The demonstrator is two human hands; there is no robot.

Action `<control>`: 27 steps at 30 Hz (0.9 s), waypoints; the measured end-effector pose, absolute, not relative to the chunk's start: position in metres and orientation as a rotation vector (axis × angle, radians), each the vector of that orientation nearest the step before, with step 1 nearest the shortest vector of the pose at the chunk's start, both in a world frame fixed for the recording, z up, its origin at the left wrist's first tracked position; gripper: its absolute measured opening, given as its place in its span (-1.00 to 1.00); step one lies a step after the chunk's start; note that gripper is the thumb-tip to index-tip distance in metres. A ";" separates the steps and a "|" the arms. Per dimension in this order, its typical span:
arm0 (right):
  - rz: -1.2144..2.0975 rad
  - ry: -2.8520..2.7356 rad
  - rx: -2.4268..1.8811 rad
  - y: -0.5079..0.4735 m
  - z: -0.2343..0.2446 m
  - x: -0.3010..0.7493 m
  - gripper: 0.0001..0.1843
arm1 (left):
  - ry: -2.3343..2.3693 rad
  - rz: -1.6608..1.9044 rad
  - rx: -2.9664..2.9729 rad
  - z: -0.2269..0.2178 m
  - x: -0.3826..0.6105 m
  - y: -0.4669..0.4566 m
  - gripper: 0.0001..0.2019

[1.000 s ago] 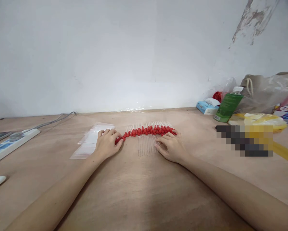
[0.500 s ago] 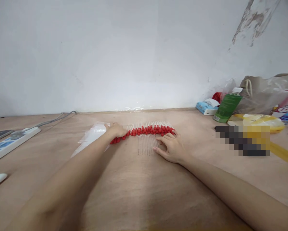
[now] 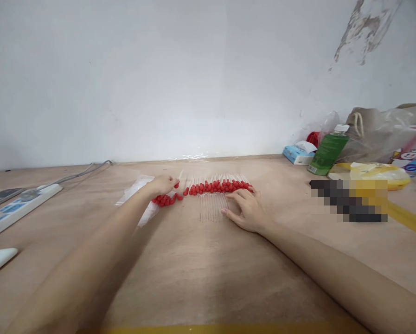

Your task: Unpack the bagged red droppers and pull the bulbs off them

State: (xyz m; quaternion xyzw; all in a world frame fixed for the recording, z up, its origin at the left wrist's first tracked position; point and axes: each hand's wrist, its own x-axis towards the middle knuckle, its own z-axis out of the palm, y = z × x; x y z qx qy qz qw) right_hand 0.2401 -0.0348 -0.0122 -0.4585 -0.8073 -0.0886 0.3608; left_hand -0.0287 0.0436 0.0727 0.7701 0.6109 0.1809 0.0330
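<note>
A long row of clear tubes with red rubber bulbs, which look like droppers (image 3: pixel 216 186), lies across the wooden table, bulbs side by side and tubes pointing toward the wall. In front of it, thin clear tubes (image 3: pixel 211 208) point toward me. My left hand (image 3: pixel 165 183) pinches one dropper (image 3: pixel 176 185) by its red bulb, just left of the row. Below that hand is a loose cluster of red bulbs (image 3: pixel 163 200) beside white sheets (image 3: pixel 134 188). My right hand (image 3: pixel 247 208) rests at the row's right end, fingers apart and thumb near the thin tubes.
A white power strip (image 3: pixel 27 206) with a grey cable lies on the left, near a white object (image 3: pixel 1 261). At the right stand a tissue pack (image 3: pixel 298 153), a green bottle (image 3: pixel 329 150) and plastic bags (image 3: pixel 371 176). The wall closes off the back.
My left hand has lifted slightly and now shows a single dropper in its fingers. More of the loose red bulbs show beneath it. My right hand stays almost still.
</note>
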 end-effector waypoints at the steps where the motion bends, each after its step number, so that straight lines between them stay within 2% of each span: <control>1: -0.248 -2.040 -1.182 -0.034 -0.013 0.240 -0.57 | 1.856 0.540 2.365 0.074 -0.029 0.035 -0.68; 4: -0.274 -1.897 -1.169 -0.033 -0.014 0.241 -0.43 | 1.723 0.582 2.413 0.068 -0.021 0.006 -0.70; 7: -0.287 -1.848 -1.091 -0.034 -0.013 0.243 -0.27 | 1.462 0.791 2.509 0.045 -0.007 -0.022 -0.81; 9: -0.320 -1.899 -1.023 -0.035 -0.012 0.243 -0.25 | 1.359 0.851 2.544 0.027 0.001 -0.034 -0.85; 16: -0.408 -2.201 -0.845 -0.040 -0.011 0.235 -0.66 | 1.127 1.127 2.716 -0.001 0.008 -0.038 -0.87; 21: -0.372 -2.246 -0.848 -0.040 -0.012 0.229 -0.77 | 1.078 1.055 2.776 -0.003 0.006 -0.038 -0.87; 27: -0.302 -2.285 -0.802 -0.044 -0.011 0.233 -0.78 | 1.054 0.997 2.823 -0.002 0.003 -0.042 -0.85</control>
